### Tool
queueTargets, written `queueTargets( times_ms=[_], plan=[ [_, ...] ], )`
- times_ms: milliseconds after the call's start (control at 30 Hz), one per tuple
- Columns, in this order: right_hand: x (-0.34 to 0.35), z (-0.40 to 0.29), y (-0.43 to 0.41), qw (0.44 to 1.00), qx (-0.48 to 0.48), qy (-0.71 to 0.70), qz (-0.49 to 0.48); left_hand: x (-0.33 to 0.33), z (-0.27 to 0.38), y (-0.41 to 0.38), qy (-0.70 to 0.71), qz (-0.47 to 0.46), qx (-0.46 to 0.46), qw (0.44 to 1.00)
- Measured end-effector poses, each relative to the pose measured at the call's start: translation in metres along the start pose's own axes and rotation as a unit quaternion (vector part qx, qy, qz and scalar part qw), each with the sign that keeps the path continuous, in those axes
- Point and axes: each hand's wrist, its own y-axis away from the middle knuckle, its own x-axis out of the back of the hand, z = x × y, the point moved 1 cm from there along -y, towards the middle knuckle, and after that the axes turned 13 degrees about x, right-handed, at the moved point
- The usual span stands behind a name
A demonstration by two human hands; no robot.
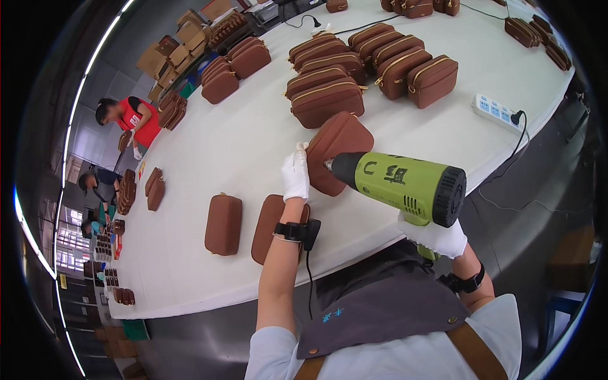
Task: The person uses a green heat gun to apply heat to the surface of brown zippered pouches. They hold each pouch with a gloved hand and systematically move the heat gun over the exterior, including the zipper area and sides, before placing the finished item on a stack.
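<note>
My right hand (434,235), in a white glove, grips the handle of a green heat gun (399,183) with a black nozzle end. The metal tip points at a brown leather bag (349,137), close to its surface; whether they touch I cannot tell. My left hand (295,173), also gloved, holds that bag by its left edge, tilted above the white table. Beneath my left forearm lies another brown bag (270,228), partly hidden by my wrist. A further brown bag (223,224) rests to its left.
Several brown zippered bags (327,102) stand in rows beyond the held bag on the white-covered table (190,280). A power strip (496,111) with a plugged-in black cord lies near the right edge. Across the table, a person in a red vest (142,118) handles a bag.
</note>
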Motion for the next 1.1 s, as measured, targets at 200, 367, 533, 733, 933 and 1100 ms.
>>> queueTargets(
  times_ms=[200,367,533,733,933,1100],
  plan=[
    [-0.004,0.013,0.0,0.999,0.047,-0.006,-0.001,0.005,0.005,0.003,0.021,-0.021,0.017,0.999],
    [-0.003,0.005,0.0,0.999,0.03,-0.004,-0.029,0.005,0.025,0.017,-0.002,-0.038,0.026,0.999],
    [0.009,0.022,0.021,0.981,0.175,0.036,-0.072,0.008,0.019,0.015,-0.001,-0.043,0.019,0.999],
    [0.021,0.027,0.043,0.999,-0.016,0.038,-0.013,0.002,0.025,0.016,0.027,-0.075,0.046,0.996],
    [0.028,0.037,0.048,0.998,0.025,-0.011,0.048,0.007,0.038,0.021,-0.042,-0.09,0.072,0.992],
    [0.032,0.021,0.017,0.987,-0.08,-0.037,0.136,0.008,0.037,0.016,-0.047,-0.111,0.068,0.99]
  ],
)
